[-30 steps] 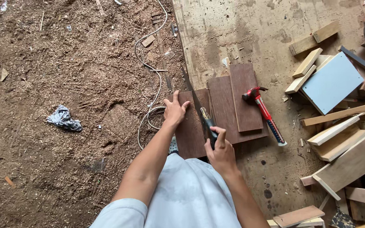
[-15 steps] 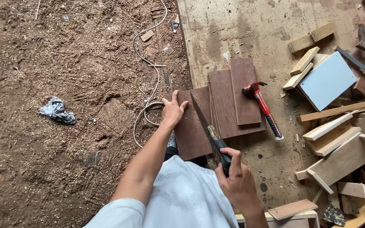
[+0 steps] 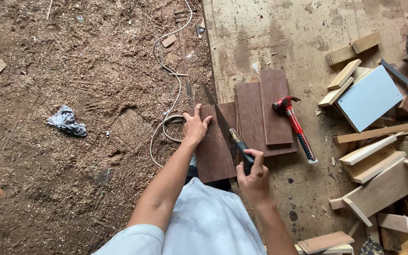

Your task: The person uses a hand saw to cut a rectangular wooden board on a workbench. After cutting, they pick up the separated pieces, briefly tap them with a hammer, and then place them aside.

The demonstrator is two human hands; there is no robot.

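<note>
My left hand (image 3: 195, 127) presses flat, fingers spread, on the left part of a dark brown board (image 3: 213, 156) that overhangs the platform edge. My right hand (image 3: 253, 177) grips the handle of a hand saw (image 3: 223, 125). The saw's blade runs up and to the left across the board, between my two hands. Two more dark brown boards (image 3: 265, 111) lie side by side just right of the blade. A red-handled hammer (image 3: 294, 125) lies beside them on the plywood.
A plywood platform (image 3: 284, 33) covers the right side. Left of it is sawdust-covered ground with a white cable (image 3: 166, 94) and a crumpled grey rag (image 3: 66, 121). Several wood offcuts (image 3: 378, 179) and a pale blue panel (image 3: 370, 97) are piled at the right.
My right hand pulled the saw back toward me and has pushed it forward again along the board. My left hand stays pressed on the board.
</note>
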